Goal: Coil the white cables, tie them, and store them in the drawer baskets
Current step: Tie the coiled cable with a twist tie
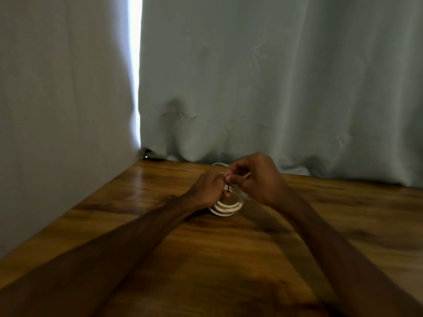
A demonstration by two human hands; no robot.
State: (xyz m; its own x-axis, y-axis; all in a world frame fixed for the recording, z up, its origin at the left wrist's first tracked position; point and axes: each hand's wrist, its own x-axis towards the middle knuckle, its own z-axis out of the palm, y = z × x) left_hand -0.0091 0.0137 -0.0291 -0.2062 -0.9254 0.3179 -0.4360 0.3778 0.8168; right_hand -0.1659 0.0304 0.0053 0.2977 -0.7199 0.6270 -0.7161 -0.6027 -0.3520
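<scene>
A coiled white cable stands on edge on the wooden table, held between both hands. My left hand grips the coil's upper left side, fingers curled round it. My right hand pinches a thin dark tie at the top of the coil. A clear plug end sticks out under my right hand. A further loop of white cable shows behind the hands. No drawer or basket is in view.
Pale blue-grey curtains hang along the table's far edge and left side, with a bright gap between them. The table's left edge runs diagonally against the left curtain.
</scene>
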